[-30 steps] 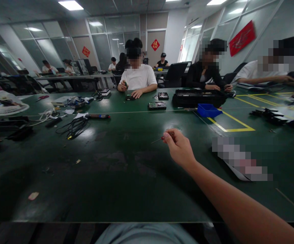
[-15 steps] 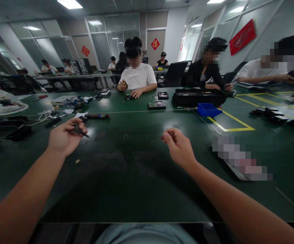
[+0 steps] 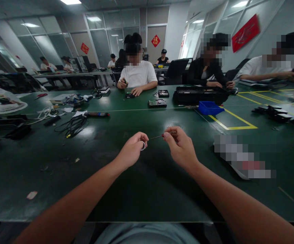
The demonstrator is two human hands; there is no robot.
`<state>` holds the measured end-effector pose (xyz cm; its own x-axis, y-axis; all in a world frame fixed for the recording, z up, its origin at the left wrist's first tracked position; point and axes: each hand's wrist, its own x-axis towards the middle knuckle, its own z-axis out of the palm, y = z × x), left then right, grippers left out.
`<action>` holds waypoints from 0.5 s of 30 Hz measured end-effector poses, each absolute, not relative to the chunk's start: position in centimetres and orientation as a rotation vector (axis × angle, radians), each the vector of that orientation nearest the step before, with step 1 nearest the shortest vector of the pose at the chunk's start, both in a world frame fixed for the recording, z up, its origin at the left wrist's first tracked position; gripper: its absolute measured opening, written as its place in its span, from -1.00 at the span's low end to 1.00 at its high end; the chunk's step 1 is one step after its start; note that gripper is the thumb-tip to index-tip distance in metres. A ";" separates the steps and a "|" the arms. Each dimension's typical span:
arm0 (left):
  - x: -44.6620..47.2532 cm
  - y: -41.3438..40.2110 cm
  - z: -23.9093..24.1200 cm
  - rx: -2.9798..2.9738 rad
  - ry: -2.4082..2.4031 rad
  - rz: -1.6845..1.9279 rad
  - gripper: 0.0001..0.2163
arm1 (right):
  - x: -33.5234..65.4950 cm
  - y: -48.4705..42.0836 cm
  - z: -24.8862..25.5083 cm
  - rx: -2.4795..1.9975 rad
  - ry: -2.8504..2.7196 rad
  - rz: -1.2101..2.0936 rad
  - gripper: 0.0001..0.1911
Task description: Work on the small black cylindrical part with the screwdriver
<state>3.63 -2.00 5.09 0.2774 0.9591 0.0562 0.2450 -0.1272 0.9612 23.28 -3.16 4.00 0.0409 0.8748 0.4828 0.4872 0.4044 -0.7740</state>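
In the middle of the green table [image 3: 126, 183], my right hand [image 3: 182, 145] is closed around the brownish-red handle of a thin screwdriver [image 3: 156, 137]. Its slim metal shaft points left, at my left hand [image 3: 133, 149]. The fingers of my left hand are curled together around a small white ring [image 3: 143, 145], only partly visible. The tip of the shaft is right by the left fingertips; whether they touch it I cannot tell. Both hands are held over the table surface.
A coiled black cable [image 3: 73, 127] lies to the left, near a dark pen-shaped tool [image 3: 97, 114]. Ahead are hard drives [image 3: 157, 103], a long black housing [image 3: 200, 96] and a blue bin [image 3: 210, 108]. A blurred-out flat object [image 3: 240, 159] lies right. Across the table sits a co-worker [image 3: 138, 74].
My left hand has moved right from beside the black cable to the screwdriver tip, and the white ring now shows in it. My right hand has stayed almost in place.
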 end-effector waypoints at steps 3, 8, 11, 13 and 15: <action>3.8 -2.7 3.8 1.694 1.129 0.846 -0.80 | 23.2 -3.3 4.1 -1.226 -1.611 0.468 -0.82; 3.5 -3.1 1.8 1.949 1.210 0.762 -0.60 | 23.1 -3.6 4.6 -1.264 -1.642 0.414 -0.76; 3.2 -2.6 1.2 2.021 1.232 0.777 -0.71 | 23.1 -3.7 4.7 -1.250 -1.614 0.458 -0.74; 2.8 -2.1 1.1 2.046 1.221 0.783 -0.77 | 23.1 -3.6 4.5 -1.208 -1.581 0.515 -0.75; 2.4 -1.6 1.1 2.076 1.201 0.822 -0.77 | 23.1 -3.6 4.3 -1.162 -1.546 0.569 -0.77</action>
